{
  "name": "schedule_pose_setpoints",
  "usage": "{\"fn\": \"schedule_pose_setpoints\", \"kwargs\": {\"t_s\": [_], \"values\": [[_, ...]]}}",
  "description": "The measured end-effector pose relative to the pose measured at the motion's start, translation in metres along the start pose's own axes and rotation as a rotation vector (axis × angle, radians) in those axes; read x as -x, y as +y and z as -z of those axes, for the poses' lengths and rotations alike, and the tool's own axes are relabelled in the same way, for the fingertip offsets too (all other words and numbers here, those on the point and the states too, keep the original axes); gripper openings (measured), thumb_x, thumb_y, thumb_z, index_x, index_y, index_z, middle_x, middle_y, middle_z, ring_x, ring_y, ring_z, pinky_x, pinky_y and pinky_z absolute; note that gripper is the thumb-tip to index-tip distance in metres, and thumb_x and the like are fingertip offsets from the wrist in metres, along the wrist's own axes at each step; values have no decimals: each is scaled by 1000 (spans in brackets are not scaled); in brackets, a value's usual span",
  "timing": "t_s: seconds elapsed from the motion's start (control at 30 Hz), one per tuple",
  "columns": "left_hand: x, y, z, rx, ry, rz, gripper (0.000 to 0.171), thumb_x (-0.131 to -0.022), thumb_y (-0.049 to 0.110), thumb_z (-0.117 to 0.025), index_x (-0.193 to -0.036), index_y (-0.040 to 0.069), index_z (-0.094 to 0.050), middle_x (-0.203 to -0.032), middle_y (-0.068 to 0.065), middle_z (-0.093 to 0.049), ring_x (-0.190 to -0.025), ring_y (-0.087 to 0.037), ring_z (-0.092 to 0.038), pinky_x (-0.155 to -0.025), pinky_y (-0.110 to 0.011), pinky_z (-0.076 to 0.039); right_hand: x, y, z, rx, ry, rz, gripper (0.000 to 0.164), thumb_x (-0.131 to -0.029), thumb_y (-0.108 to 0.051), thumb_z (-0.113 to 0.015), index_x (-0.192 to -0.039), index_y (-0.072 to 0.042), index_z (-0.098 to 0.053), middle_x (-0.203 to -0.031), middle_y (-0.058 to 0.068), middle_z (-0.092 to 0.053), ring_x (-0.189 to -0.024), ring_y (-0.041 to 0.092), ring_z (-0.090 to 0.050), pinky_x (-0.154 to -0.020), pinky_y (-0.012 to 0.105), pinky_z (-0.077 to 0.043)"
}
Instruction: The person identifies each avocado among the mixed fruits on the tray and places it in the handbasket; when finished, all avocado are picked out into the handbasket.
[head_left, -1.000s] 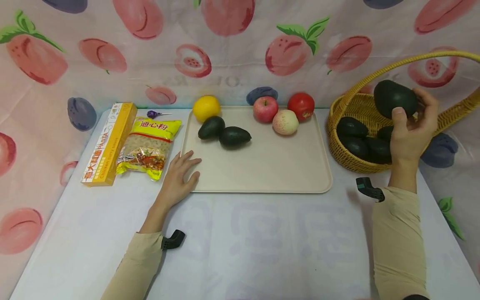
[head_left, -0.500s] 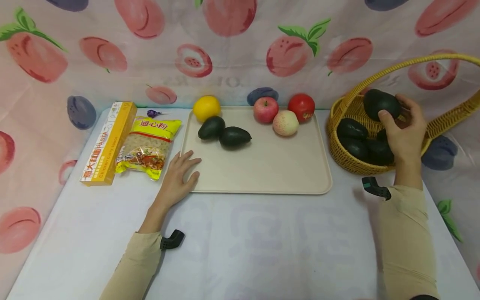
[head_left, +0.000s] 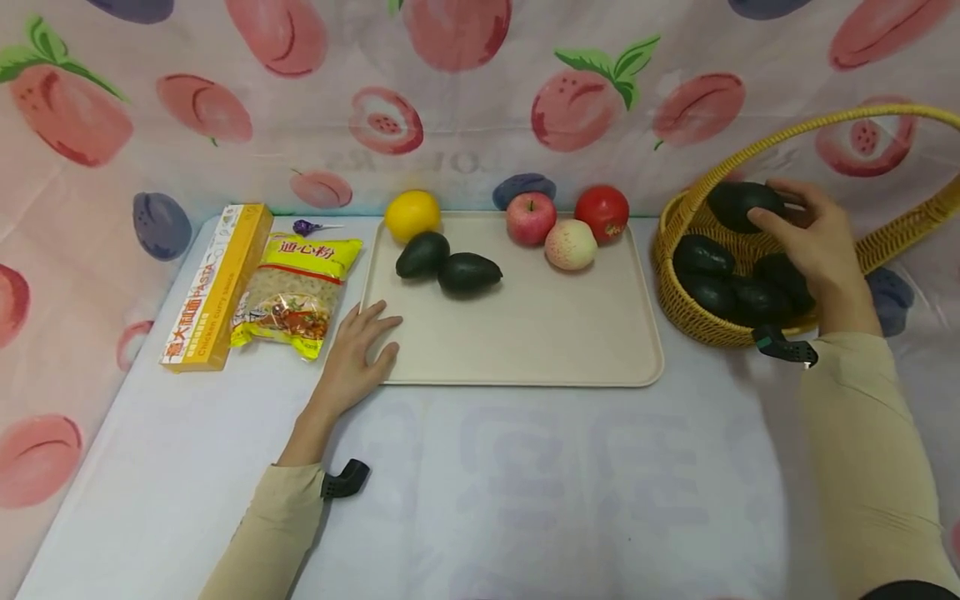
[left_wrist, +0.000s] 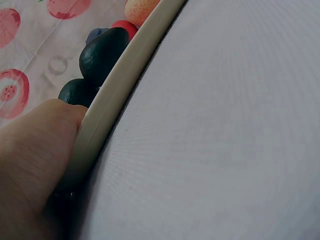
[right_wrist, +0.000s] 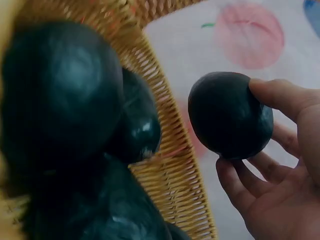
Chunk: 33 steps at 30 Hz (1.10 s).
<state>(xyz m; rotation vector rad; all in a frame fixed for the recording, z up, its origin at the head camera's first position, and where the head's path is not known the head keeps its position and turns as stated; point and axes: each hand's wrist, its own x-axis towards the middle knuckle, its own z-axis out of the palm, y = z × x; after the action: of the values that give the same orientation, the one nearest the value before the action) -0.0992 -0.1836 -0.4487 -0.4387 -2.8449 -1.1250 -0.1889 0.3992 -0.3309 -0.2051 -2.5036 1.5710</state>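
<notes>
An avocado (head_left: 741, 206), dark green and smooth, is pinched between the thumb and fingers of my right hand (head_left: 813, 237). In the head view it overlaps the back of the woven basket (head_left: 675, 304); several more avocados (head_left: 759, 298) lie inside. The right wrist view shows the held avocado (right_wrist: 230, 115) above the basket's rim, fingertips on its top and underside. My left hand (head_left: 356, 358) rests with spread fingers on the left front corner of the beige tray (head_left: 525, 358). Two avocados (head_left: 468, 274) touch each other on the tray's left half.
A lemon (head_left: 412, 216) sits at the tray's back left. An apple (head_left: 531, 218), a pale peach-like fruit (head_left: 571, 245) and a red round fruit (head_left: 602, 213) group at its back right. Left stand a pasta box (head_left: 217, 287), a macaroni bag (head_left: 300, 292) and a lollipop (head_left: 306, 227). The basket's handle (head_left: 810, 129) arches high.
My right hand has lowered the avocado and brought it leftward over the back of the basket, while the forearm has swung right. My left hand stays in place on the tray.
</notes>
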Motion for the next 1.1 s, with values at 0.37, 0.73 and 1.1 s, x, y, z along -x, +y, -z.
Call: {"fn": "schedule_pose_setpoints", "kwargs": {"t_s": [0.37, 0.73, 1.1], "values": [[2, -1, 0, -6, -3, 6, 39, -90, 22, -59, -129, 18, -57, -151, -9, -35, -144, -39, -16, -113, -63, -16, -29, 6, 10, 255, -222, -114, 58, -86, -38, -65, -140, -34, -43, -132, -16, -47, -126, 9, -41, -92, 9, -40], [-1, -2, -3, -14, 18, -18, 38, -89, 19, -61, -127, 17, -58, -150, -11, -38, -143, -40, -18, -115, -60, -16, -44, 29, 6, 339, -357, -104, 60, -89, -41, -61, -143, -29, -39, -144, -7, -36, -127, 17, -36, -77, 6, -36], [-1, -2, -2, -14, 11, 8, 39, -90, 21, -60, -128, 19, -57, -151, -8, -36, -144, -38, -16, -114, -61, -16, -54, 36, 5, 398, -461, -141, 69, -90, -49, -53, -149, -24, -28, -156, 3, -18, -141, 38, -18, -113, 60, -17]]}}
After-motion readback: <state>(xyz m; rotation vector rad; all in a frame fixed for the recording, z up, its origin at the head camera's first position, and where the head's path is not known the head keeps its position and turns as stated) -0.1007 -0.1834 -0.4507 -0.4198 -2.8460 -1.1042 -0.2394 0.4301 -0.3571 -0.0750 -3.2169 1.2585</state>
